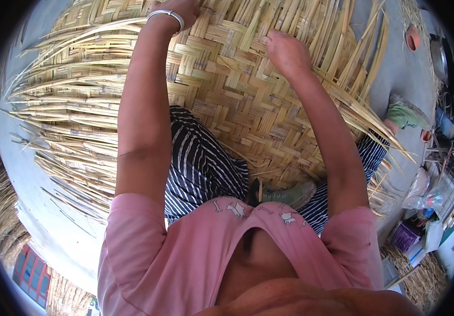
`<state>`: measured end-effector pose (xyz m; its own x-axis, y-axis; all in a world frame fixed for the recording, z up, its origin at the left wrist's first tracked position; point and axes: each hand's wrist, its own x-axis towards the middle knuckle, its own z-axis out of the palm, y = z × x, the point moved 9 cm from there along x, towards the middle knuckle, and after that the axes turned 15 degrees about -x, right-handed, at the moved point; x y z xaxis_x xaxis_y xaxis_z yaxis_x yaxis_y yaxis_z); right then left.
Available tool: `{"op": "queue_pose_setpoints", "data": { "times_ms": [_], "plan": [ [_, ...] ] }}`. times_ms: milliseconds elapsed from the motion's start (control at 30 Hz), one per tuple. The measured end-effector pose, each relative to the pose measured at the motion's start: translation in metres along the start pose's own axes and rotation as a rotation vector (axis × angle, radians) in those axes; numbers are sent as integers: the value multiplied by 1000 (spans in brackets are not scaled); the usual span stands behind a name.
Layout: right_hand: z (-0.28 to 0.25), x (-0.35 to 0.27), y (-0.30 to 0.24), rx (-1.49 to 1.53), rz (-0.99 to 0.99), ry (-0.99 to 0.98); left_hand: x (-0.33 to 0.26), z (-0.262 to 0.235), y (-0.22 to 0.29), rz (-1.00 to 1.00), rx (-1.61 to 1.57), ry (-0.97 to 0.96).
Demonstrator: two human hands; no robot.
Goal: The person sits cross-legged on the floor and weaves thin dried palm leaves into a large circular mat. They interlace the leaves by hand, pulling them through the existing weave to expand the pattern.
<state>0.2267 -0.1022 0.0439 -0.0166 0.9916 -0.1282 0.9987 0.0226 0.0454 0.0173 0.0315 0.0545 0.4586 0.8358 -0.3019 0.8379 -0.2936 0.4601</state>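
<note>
A large mat [227, 100] of pale split-reed strips lies in front of me, woven in a zigzag pattern. Long unwoven strips [74, 102] fan out past its left side, and more strips [337, 37] spread at the upper right. My left hand [182, 9], a silver bangle on its wrist, is at the far edge of the picture over the weave. Its fingers look curled, but the picture's edge cuts them off. My right hand [289, 51] rests on the mat farther right, fingers closed at a strip of the weave; the fingertips are partly hidden.
My legs in striped trousers [200, 158] and a green shoe [290, 195] are at the mat's near side. A green cloth [403, 115] lies to the right, beyond the strip ends. Farther right are a purple container [405, 237], plastic bags [422, 192] and a wire rack.
</note>
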Motion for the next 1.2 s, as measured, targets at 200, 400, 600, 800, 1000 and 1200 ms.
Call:
{"op": "queue_pose_setpoints", "data": {
  "times_ms": [200,400,600,800,1000,1200],
  "plan": [
    [-8,1,-9,-101,-58,-19,-4,3,0,-42,117,-9],
    [-37,-2,-49,-305,-220,199,-29,-46,-31,46,69,568],
    [-18,-1,-89,-301,-285,188,-60,-32,-126,-457,-663,653],
    [-28,7,-99,-365,-388,198,-40,5,-140,-297,-1830,790],
    [-52,56,-127,67,-371,370,-26,3,-137,-232,-1564,712],
    [-17,121,-141,550,-278,-83,-35,4,-119,-297,-1900,675]
  ]
}}
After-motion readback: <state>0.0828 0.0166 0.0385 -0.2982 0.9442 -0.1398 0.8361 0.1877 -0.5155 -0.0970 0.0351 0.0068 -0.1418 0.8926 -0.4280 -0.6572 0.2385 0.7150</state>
